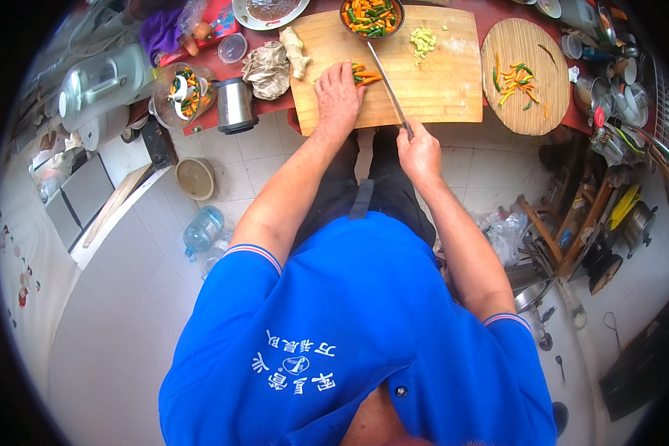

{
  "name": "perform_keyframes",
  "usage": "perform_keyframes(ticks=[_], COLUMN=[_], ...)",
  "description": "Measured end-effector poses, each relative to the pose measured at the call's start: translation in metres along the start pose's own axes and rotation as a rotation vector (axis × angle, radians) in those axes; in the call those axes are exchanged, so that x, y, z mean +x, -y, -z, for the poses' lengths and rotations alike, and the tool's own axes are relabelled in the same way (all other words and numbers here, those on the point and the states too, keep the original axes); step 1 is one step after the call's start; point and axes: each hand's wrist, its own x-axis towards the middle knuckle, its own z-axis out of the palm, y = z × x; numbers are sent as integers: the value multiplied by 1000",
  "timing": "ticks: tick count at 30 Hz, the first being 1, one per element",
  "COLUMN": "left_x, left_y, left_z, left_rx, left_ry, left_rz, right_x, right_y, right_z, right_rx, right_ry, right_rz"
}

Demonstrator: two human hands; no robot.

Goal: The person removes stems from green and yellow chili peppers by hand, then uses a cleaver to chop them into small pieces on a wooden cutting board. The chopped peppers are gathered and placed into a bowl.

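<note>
My left hand (339,93) presses a small bunch of orange and green chili peppers (367,77) onto the wooden cutting board (451,83). In my right hand (420,148) is the handle of a kitchen knife (389,88), its blade slanting up across the board just right of the peppers. A dark-rimmed bowl of cut chilies (371,17) sits at the board's far edge. To its right lies a small heap of chopped pale yellow-green pieces (423,41). A ginger root (295,53) rests on the board's left edge. My left fingers partly hide the peppers.
Whole chilies lie on a round woven mat (527,111) at right. Left of the board are crumpled brown paper (266,69), a steel-sided appliance part (236,106) and a clear processor bowl of chilies (170,114). Jars and utensils crowd the far right. A bucket (195,178) stands on the floor.
</note>
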Motion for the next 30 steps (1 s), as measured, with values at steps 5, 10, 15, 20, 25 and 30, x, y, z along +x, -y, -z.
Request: perform_keyframes(ticks=[5, 10, 15, 20, 25, 30], left_x=[-3, -4, -5, -6, -6, -7], left_y=[-1, 2, 3, 7, 14, 15], left_z=[6, 7, 4, 1, -8, -8], left_rx=[-30, -52, -67, -68, -71, -74], left_ry=[61, 57, 37, 5, -1, 4], left_rz=[-43, -85, -95, -106, -98, -102], right_x=[12, 15, 17, 18, 7, 5], right_y=[8, 14, 16, 26, 28, 29], right_z=[-16, -23, -30, -24, -15, -18], right_rx=[78, 67, 59, 79, 78, 65], right_ry=[-21, 24, 13, -43, -47, -39], right_rz=[22, 9, 48, 56, 47, 66])
